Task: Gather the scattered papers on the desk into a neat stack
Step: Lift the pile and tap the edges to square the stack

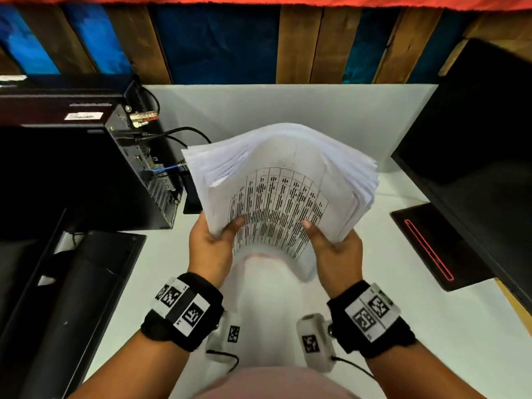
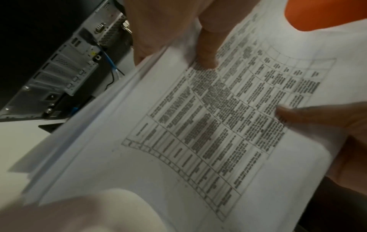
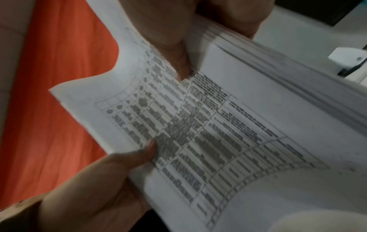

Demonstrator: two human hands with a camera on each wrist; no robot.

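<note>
Holding the paper stack [image 1: 283,182] upright above the white table [image 1: 431,326], left hand [image 1: 211,243] and right hand [image 1: 335,249] pinching its near lower corners, thumbs on the printed sheet, long axis rising away, ragged edges probably needing a tap down

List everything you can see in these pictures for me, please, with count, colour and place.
paper stack: one thick bundle, white, top sheet printed with a table, held up over the desk, edges fanned unevenly
desk: one, white, under the hands
computer tower: one, black, left on the desk, its rear ports facing the papers
cables: several, black and one blue, plugged into the tower
monitor: one, black, right
monitor base: one, black with a red line, right on the desk
wall panels: brown and blue, behind the desk
wrist bands: two, black with white markers
left hand: grip on the stack's left edge
right hand: grip on the stack's right edge
</note>
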